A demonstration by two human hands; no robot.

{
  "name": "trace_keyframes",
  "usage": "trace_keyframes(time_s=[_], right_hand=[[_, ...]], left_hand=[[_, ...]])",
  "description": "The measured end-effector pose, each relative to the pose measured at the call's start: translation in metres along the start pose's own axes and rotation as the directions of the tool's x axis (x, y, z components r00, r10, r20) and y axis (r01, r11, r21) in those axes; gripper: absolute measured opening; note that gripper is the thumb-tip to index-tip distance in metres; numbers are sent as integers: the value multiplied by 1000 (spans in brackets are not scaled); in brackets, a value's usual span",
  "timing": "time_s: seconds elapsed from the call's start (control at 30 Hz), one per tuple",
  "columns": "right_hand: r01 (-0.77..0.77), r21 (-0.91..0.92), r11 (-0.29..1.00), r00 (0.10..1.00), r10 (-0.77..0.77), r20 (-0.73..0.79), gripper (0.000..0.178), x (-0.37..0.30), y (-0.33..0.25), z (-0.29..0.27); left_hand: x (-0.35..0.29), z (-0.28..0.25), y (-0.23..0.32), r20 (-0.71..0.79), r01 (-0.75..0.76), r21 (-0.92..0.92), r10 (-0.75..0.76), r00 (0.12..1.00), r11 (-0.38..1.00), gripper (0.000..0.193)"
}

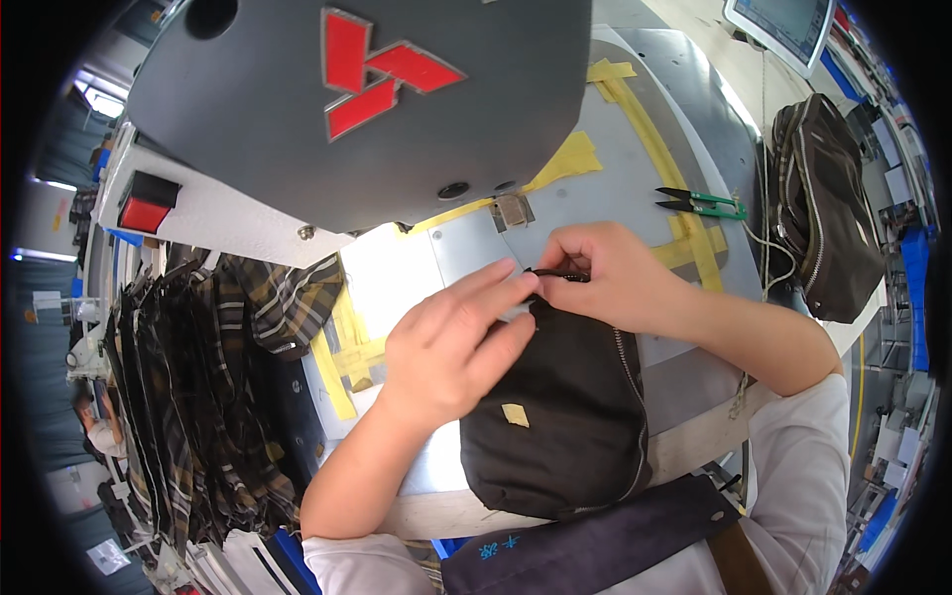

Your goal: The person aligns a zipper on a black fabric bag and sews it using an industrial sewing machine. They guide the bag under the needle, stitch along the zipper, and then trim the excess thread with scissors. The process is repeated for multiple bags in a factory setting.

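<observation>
A black fabric pouch (555,416) lies in front of me on the machine's work plate, a metal zipper curving along its right side and a small yellowish tape patch (515,415) on its face. My left hand (451,342) rests at the pouch's upper left, thumb and forefinger closed at its far end. Just beyond that end, my right hand (620,278) pinches a short dark strap (560,274) between thumb and fingers. The two hands' fingertips nearly meet there. Where the strap joins the pouch is partly hidden by my fingers.
A dark grey sewing machine head (397,129) overhangs the plate. Green-handled thread snips (702,203) lie right of yellow tape strips (645,109). Plaid-lined fabric pieces (198,387) hang at left. Another dark zip bag (828,213) sits at right, below a screen (783,25).
</observation>
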State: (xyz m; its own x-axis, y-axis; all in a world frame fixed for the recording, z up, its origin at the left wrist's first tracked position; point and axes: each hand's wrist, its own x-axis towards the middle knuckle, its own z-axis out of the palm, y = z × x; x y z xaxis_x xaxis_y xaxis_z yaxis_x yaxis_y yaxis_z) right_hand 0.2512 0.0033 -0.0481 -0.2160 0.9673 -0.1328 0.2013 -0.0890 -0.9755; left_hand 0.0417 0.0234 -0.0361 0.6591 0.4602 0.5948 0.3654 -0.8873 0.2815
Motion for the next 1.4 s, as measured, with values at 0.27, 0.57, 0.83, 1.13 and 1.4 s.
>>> trace_keyframes(time_s=[0.27,0.57,0.83,1.13,1.4], right_hand=[[68,-91,993,996,-63,58,7,-8,-9,2],[324,-427,844,946,-277,169,12,-1,-11,-4],[13,-7,1000,990,-12,137,11,2,-4,-5],[-45,49,998,984,35,176,7,0,-8,-9],[79,-212,974,991,-53,127,17,4,-11,-5]], left_hand=[[0,2,1,389,750,-480,-656,647,455,10],[4,-4,4,352,693,-310,-598,720,651,11],[0,0,-3,396,748,-481,-647,651,458,14],[0,0,-3,429,754,-512,-638,640,412,12],[-7,6,-8,277,692,-538,-674,684,481,9]])
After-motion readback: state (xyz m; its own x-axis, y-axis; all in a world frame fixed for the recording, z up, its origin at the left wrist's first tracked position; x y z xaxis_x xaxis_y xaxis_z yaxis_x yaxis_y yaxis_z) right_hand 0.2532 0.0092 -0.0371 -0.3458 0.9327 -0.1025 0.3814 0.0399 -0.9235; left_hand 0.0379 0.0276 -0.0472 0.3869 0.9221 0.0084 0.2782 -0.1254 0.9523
